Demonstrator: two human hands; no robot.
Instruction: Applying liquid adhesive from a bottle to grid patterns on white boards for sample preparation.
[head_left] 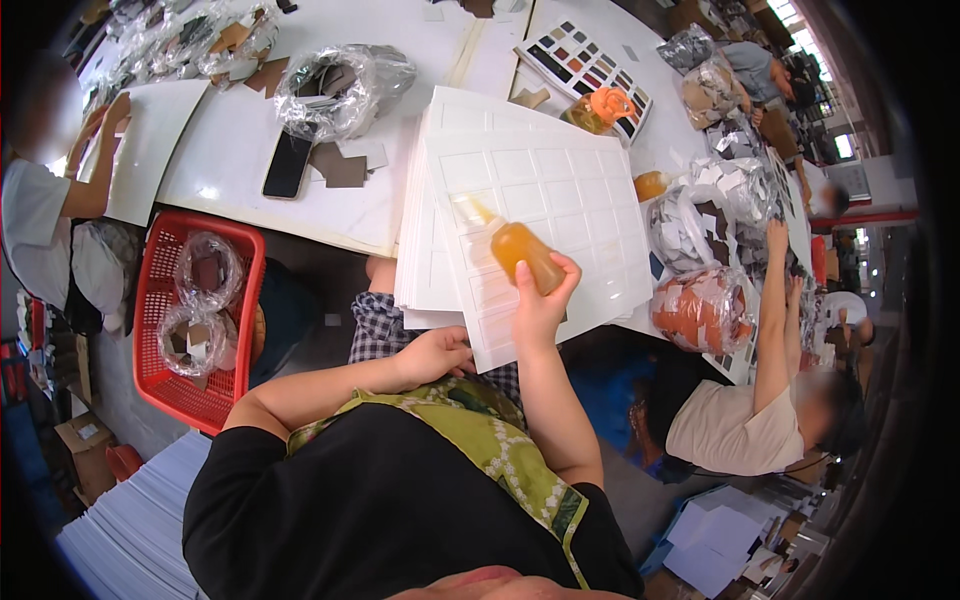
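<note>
My right hand [545,305] is wrapped round a squeeze bottle [522,255] of amber liquid. The bottle tilts over a white sheet [590,190] marked with a grid of pale rectangles, its narrow nozzle pointing up and left toward the sheet's left columns. Wet-looking streaks run along the lower left cells. That sheet lies askew on a stack of similar white sheets [418,250] at the table's near edge. Beside the sheet's lower left edge is my left hand [437,357], above my lap. Its fingers are curled together, and what they may hold is hidden.
A dark phone [288,165], brown swatches [338,165] and a plastic-wrapped bundle [340,90] lie to the left. Beyond the stack is a swatch board [590,65]. Right are bagged pieces [703,308]. A red basket [255,290] stands at left. Co-workers sit on both sides.
</note>
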